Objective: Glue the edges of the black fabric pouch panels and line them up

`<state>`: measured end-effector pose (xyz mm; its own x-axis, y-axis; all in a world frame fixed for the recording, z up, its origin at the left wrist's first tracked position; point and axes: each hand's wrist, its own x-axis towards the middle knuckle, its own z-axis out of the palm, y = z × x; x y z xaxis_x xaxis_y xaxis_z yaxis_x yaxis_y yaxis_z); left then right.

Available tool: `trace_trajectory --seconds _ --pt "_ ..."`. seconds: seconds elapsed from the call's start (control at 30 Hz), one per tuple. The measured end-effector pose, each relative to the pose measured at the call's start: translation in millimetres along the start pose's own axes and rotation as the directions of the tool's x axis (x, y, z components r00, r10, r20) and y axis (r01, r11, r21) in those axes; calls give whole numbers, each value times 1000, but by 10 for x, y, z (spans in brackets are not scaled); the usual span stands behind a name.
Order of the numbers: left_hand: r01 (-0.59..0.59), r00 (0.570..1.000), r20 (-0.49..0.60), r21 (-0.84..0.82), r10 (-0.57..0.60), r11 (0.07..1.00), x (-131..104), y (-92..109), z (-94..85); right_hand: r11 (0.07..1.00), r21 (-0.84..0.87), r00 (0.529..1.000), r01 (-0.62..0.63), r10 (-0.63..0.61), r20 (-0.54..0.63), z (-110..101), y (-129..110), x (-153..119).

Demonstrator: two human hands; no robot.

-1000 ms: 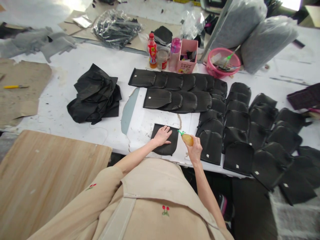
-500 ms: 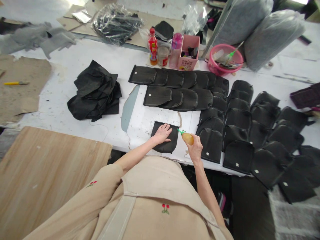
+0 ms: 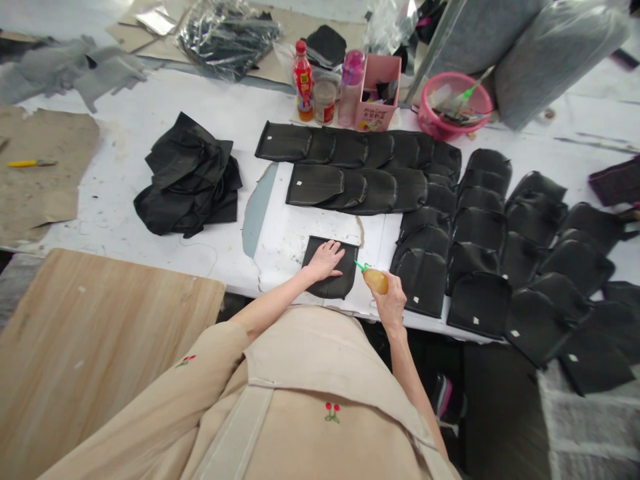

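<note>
A black leather-like piece with a rounded near edge lies on the white-covered table in front of me. My left hand rests flat on it, fingers spread. My right hand is wrapped round a glue bottle, a yellowish squeeze bottle with a thin green nozzle. The nozzle tip points left, at the piece's right edge near its far corner; whether it touches cannot be made out. Overlapping rows of similar black pieces lie beyond and to the right of my hands.
A loose black heap lies left of the rows. At the back stand a red-capped drink bottle, a glass jar, a pink box and a pink basket. A wooden board is at the near left; a yellow cutter lies farther off.
The nozzle tip has slid slightly toward me along the piece's right edge. My left hand keeps its place on the piece. The whole view has shifted a little.
</note>
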<state>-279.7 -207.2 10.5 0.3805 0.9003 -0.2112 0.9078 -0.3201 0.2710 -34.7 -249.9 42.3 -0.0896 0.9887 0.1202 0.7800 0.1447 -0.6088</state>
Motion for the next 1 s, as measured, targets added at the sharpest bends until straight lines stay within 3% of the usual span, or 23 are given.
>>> trace_trajectory --seconds 1.0 --pt "-17 1000 10 13 17 1000 2 -37 52 992 55 993 -118 117 10 -119 -108 -608"
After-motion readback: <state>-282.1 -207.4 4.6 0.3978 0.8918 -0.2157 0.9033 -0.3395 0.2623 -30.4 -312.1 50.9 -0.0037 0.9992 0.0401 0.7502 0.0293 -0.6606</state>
